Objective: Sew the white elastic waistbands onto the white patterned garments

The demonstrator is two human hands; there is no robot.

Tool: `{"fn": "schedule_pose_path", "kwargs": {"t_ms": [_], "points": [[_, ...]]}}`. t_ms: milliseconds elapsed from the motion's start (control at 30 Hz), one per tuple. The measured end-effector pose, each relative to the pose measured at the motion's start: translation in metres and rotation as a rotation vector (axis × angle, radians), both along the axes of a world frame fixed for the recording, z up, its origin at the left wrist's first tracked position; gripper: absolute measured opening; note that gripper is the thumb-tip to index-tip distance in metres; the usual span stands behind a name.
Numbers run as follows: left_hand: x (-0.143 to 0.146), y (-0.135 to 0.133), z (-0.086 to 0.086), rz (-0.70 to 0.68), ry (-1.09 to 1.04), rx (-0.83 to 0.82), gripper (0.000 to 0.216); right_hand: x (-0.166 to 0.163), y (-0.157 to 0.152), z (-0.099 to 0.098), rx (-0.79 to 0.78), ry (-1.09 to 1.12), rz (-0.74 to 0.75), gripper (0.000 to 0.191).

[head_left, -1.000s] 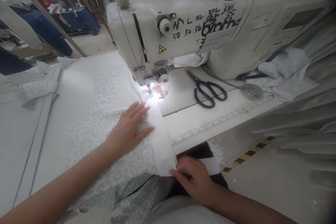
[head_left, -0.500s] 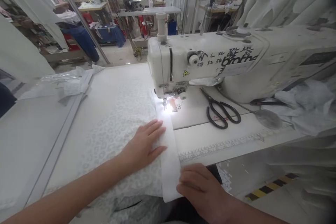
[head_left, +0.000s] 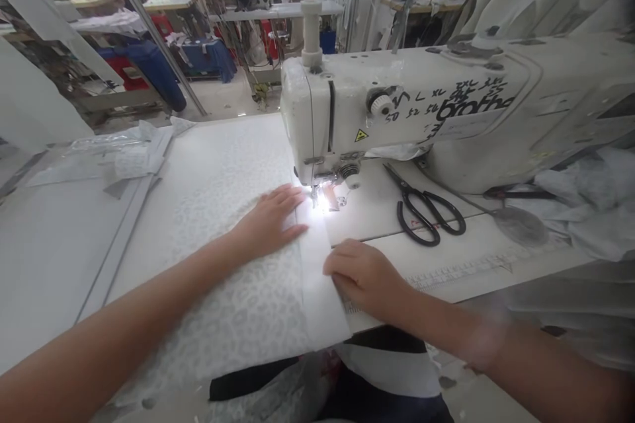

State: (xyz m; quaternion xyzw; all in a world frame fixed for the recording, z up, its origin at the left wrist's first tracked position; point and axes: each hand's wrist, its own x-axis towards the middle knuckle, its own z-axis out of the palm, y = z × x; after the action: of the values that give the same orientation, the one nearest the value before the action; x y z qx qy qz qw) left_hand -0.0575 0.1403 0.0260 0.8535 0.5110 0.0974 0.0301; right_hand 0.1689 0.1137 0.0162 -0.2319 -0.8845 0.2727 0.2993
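Observation:
A pale fabric with a grey leopard print [head_left: 248, 297] lies across the sewing table, with a plain white strip [head_left: 320, 297] along its right edge. The strip runs up under the lit presser foot [head_left: 314, 195] of a white sewing machine [head_left: 337, 106]. My left hand [head_left: 270, 221] lies flat on the fabric just left of the foot, fingers stretched out. Closer to me, my right hand [head_left: 367, 274] is closed on the right edge of the white strip, its fingertips partly hidden.
Black-handled scissors [head_left: 426, 208] lie on the machine bed to the right. A measuring tape [head_left: 461, 271] runs along the table's front edge. Crumpled pale cloth [head_left: 590, 205] sits at the far right. Clear plastic packaging [head_left: 114, 145] lies at the left.
Both hands have moved forward, toward the machine. The fabric and white strip have shifted forward too, and the right hand is now higher along the strip.

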Motion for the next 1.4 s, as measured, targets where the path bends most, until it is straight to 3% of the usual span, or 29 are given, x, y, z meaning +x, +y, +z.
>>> {"fn": "schedule_pose_path", "kwargs": {"t_ms": [200, 300, 367, 500, 567, 633, 733, 833, 900, 1067, 1400], "points": [[-0.002, 0.027, 0.020, 0.022, 0.042, 0.035, 0.045, -0.016, 0.035, 0.001, -0.011, -0.050, -0.074, 0.023], [0.001, 0.020, 0.028, 0.034, 0.051, 0.029, 0.052, -0.010, 0.023, 0.005, -0.020, -0.031, -0.111, 0.025], [0.008, -0.006, 0.026, -0.021, 0.058, 0.013, 0.054, 0.007, -0.006, 0.003, -0.003, 0.010, -0.099, 0.028], [0.030, -0.093, 0.006, -0.345, 0.153, -0.069, 0.071, 0.048, -0.080, -0.023, -0.012, 0.074, 0.043, 0.031], [0.041, -0.129, -0.006, -0.391, 0.187, 0.038, 0.059, 0.058, -0.102, -0.046, -0.263, 0.067, -0.084, 0.028], [0.051, -0.148, -0.014, -0.355, 0.192, 0.158, 0.048, 0.058, -0.108, -0.068, -0.573, 0.110, -0.235, 0.032], [0.060, -0.151, -0.012, -0.361, 0.128, 0.207, 0.035, 0.046, -0.101, -0.084, -0.933, 0.298, -0.198, 0.036], [0.064, -0.152, -0.006, -0.437, -0.012, 0.182, 0.025, 0.036, -0.100, -0.078, -1.194, 0.474, 0.014, 0.027], [0.067, -0.159, -0.006, -0.446, -0.071, 0.137, 0.025, 0.035, -0.107, -0.069, -1.277, 0.514, 0.026, 0.021], [0.078, -0.176, -0.017, -0.433, -0.146, 0.083, 0.022, 0.043, -0.133, -0.057, -1.304, 0.466, -0.112, 0.031], [0.086, -0.175, -0.019, -0.494, -0.244, 0.085, 0.023, 0.057, -0.142, -0.045, -1.335, 0.366, -0.136, 0.028]]}}
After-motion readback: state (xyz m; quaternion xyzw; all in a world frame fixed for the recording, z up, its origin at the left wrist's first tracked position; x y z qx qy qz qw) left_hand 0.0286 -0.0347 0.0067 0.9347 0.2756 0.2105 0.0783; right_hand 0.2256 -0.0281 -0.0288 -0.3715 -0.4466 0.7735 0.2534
